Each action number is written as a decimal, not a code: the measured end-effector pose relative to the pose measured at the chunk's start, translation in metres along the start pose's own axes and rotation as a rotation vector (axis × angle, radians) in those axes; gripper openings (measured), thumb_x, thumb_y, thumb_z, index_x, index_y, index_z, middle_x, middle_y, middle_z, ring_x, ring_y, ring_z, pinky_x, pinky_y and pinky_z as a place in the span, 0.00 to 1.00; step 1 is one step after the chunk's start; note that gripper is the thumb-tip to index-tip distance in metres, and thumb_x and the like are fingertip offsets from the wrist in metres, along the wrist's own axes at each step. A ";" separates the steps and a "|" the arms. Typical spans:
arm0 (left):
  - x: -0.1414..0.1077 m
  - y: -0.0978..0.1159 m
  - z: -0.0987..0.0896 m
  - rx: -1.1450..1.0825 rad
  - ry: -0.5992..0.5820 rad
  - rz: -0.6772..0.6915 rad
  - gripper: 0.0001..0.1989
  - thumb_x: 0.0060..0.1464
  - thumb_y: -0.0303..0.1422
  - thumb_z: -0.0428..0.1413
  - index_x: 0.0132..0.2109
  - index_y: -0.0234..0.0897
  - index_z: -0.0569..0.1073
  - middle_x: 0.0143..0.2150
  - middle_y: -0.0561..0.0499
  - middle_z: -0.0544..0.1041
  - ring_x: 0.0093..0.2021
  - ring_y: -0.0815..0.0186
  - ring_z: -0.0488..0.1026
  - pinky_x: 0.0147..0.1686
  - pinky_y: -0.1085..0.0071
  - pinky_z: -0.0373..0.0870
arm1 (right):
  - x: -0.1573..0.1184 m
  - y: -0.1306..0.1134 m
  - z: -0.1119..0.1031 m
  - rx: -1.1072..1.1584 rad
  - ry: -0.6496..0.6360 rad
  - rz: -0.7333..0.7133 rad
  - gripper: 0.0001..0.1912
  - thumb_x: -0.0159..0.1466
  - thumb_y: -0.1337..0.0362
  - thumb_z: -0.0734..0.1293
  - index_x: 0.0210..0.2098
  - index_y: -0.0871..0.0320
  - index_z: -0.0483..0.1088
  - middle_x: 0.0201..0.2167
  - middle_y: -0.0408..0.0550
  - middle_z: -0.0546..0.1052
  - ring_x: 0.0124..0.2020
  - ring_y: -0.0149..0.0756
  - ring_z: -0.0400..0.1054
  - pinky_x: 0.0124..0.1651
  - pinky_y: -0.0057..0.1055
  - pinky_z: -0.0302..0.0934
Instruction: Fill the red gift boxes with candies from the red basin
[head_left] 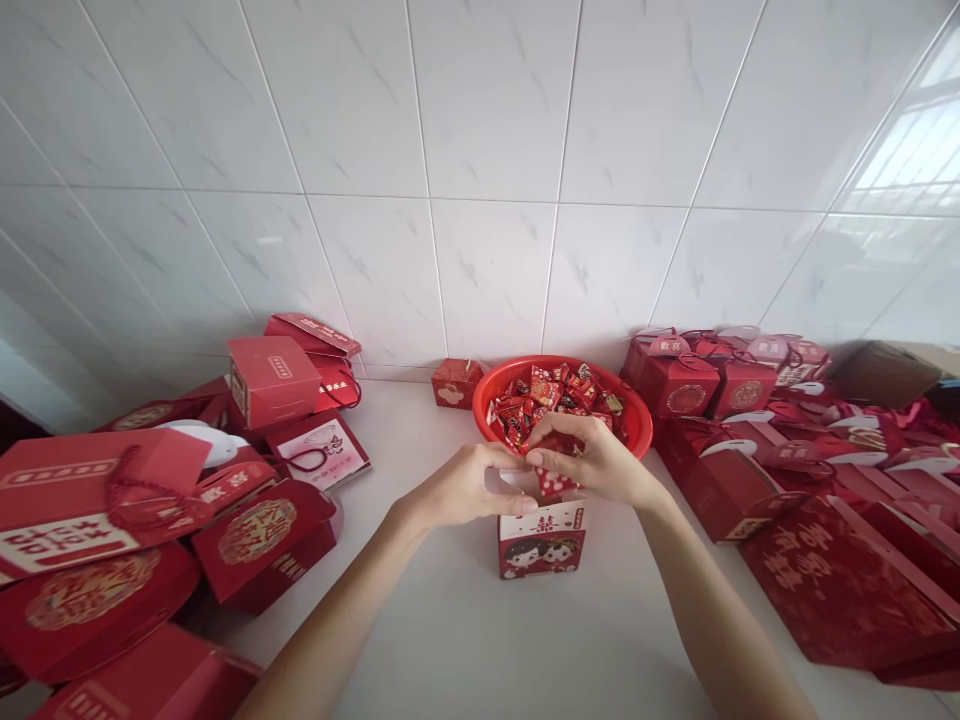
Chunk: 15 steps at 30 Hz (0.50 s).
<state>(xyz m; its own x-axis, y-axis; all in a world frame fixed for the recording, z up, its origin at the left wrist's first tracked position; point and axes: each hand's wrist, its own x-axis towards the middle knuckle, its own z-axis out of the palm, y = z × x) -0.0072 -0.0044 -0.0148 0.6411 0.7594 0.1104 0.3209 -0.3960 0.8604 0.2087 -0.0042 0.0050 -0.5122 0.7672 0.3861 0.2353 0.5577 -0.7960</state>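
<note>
On the six o'clock side of the orange-red basin (644,432), the printed box (541,552) stands upright on the white tabletop (450,640), its top open. The right hand (600,458) pinches a small red packet with white dots (555,482) at the box's mouth, its grip closed on it. The left hand (469,487) has its thumb against the upper front panel; whether that grip clasps the far side, I cannot tell.

As things lie, the packet seems not fully inside, the top is unclosed, and how full the box is stays hidden. Plenty of wrapped pieces (546,388) lie in the basin. At two to three o'clock, handled boxes (679,385) stand assembled, with others crowded nearer; at nine to ten, a jumbled pile of red boxes (259,535) lies at mixed angles. Their contents are not visible. A small red box (457,384) sits at eleven, just beside the basin.

The printed box bears a red 囍 above two cartoon faces; its side strip is too small to read. 歡喜 shows on the handled boxes. No brand is legible.
</note>
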 end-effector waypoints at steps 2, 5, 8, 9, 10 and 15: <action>0.000 0.000 0.000 -0.003 0.003 -0.007 0.20 0.50 0.39 0.67 0.50 0.39 0.80 0.47 0.47 0.82 0.50 0.53 0.77 0.50 0.62 0.72 | 0.001 0.000 0.000 -0.029 0.021 -0.027 0.14 0.66 0.53 0.68 0.35 0.59 0.72 0.32 0.46 0.75 0.34 0.33 0.68 0.37 0.29 0.63; 0.000 0.000 0.000 0.012 0.021 -0.035 0.25 0.48 0.39 0.68 0.55 0.41 0.78 0.53 0.45 0.80 0.56 0.49 0.74 0.54 0.59 0.71 | 0.001 -0.001 0.002 0.053 0.122 -0.020 0.13 0.69 0.54 0.63 0.39 0.58 0.71 0.34 0.47 0.75 0.32 0.33 0.68 0.35 0.29 0.63; 0.000 -0.002 -0.001 0.025 0.023 -0.043 0.25 0.48 0.42 0.67 0.54 0.41 0.79 0.54 0.45 0.79 0.58 0.48 0.73 0.54 0.58 0.71 | 0.001 -0.002 0.005 0.237 0.145 -0.040 0.13 0.72 0.54 0.60 0.43 0.56 0.69 0.35 0.47 0.75 0.33 0.33 0.70 0.37 0.31 0.66; 0.000 -0.002 -0.001 0.026 0.024 -0.036 0.24 0.49 0.42 0.67 0.53 0.41 0.79 0.55 0.45 0.79 0.58 0.47 0.73 0.55 0.58 0.71 | 0.001 -0.003 0.007 0.284 0.116 -0.056 0.13 0.72 0.55 0.59 0.44 0.56 0.69 0.36 0.48 0.76 0.35 0.34 0.71 0.40 0.33 0.68; 0.000 -0.003 -0.001 0.026 0.023 -0.023 0.23 0.49 0.41 0.67 0.52 0.40 0.80 0.55 0.45 0.79 0.58 0.47 0.72 0.55 0.58 0.70 | 0.001 -0.003 0.009 0.308 0.076 -0.068 0.13 0.72 0.55 0.59 0.46 0.56 0.68 0.38 0.48 0.77 0.39 0.36 0.72 0.43 0.34 0.68; 0.000 -0.003 -0.001 -0.042 -0.029 0.046 0.17 0.51 0.38 0.66 0.49 0.41 0.81 0.58 0.45 0.76 0.59 0.50 0.72 0.56 0.60 0.69 | 0.002 -0.002 0.015 0.191 -0.075 -0.064 0.17 0.73 0.54 0.58 0.54 0.54 0.68 0.49 0.51 0.76 0.52 0.39 0.71 0.52 0.36 0.67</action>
<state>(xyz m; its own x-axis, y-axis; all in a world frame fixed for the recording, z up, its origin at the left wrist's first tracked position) -0.0083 -0.0026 -0.0168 0.6748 0.7253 0.1364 0.2612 -0.4076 0.8750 0.1944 -0.0083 0.0000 -0.5829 0.7026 0.4081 0.0435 0.5286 -0.8478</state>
